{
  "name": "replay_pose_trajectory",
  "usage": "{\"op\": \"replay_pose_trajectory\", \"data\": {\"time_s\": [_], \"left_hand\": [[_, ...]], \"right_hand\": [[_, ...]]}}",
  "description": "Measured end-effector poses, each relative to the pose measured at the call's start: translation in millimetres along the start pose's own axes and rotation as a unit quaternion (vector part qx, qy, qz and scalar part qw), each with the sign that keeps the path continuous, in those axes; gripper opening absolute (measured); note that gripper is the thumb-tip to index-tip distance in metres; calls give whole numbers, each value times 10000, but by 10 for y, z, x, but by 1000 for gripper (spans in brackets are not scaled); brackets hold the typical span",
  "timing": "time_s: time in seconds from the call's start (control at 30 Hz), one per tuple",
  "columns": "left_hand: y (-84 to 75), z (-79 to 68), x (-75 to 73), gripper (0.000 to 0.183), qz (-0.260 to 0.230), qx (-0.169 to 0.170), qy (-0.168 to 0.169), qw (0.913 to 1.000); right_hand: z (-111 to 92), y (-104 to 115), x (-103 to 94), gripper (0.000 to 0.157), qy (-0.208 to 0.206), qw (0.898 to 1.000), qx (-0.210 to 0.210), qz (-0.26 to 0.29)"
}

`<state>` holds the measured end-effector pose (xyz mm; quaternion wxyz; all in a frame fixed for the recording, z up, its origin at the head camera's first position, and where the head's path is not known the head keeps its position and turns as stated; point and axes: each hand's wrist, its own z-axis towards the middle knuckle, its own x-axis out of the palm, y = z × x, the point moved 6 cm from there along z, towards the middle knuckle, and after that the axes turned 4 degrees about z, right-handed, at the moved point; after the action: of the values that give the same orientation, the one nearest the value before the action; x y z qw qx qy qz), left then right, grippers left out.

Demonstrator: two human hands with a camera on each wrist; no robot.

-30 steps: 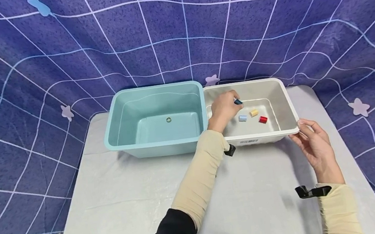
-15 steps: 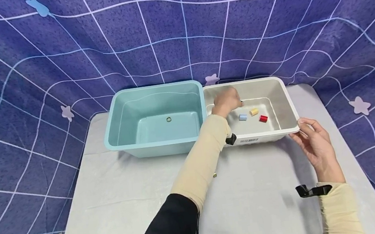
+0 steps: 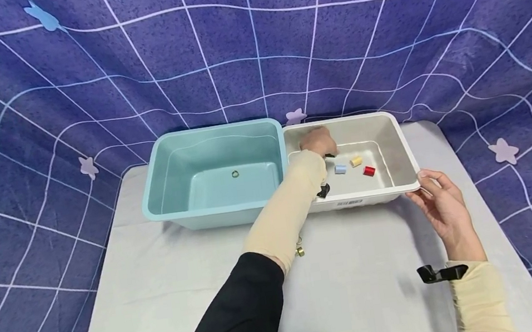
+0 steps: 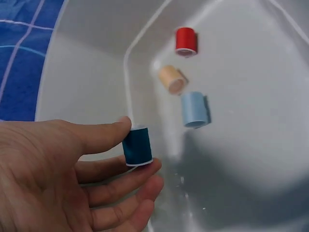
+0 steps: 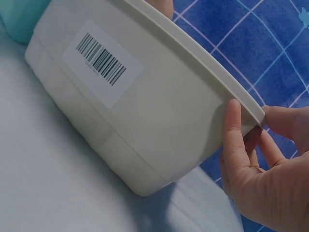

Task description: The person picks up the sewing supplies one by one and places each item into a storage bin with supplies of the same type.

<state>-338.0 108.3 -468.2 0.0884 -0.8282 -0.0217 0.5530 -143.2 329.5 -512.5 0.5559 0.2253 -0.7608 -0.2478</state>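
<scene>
My left hand is inside the white bin, near its left end. Thumb and fingers pinch a dark teal thread spool, held upright in the left wrist view. Three more spools lie on the bin floor: red, pale yellow and light blue. At the bin's near right corner, my right hand grips the rim; in the right wrist view its thumb is on one side and the fingers press the outer wall.
A light teal bin stands against the white bin's left side, with a small ring-shaped thing on its floor. A small brass-coloured piece lies on the white-covered table beside my left sleeve. Patterned blue cloth hangs behind.
My left hand, with the dark teal spool, has shifted left and turned, so its back now faces the head camera. The right hand keeps its grip on the rim.
</scene>
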Motion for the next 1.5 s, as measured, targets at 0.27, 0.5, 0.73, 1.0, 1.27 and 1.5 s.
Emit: {"op": "replay_pose_trajectory", "data": {"time_s": [0.27,0.5,0.73,1.0,1.27,1.5], "left_hand": [[-71,283,194,42,471,-76,314,9984],[-77,490,436,42,904,-27,615,9940],[-97,522,507,38,1089,-2,398,9933],[-119,519,504,33,1292,0,139,9915],[-150,550,486,39,1381,166,302,9898],[-200,552,387,31,1407,267,200,9895]], "right_hand": [[-28,-27,18,16,5,10000,35,19],[-40,-37,21,16,-17,9999,79,-93],[-54,-34,19,14,-38,9997,-7,-246],[-49,-43,20,13,-18,9996,22,-270],[-33,-27,7,12,-14,9996,-28,-289],[-12,-2,-21,13,-91,9996,-10,-255]]}}
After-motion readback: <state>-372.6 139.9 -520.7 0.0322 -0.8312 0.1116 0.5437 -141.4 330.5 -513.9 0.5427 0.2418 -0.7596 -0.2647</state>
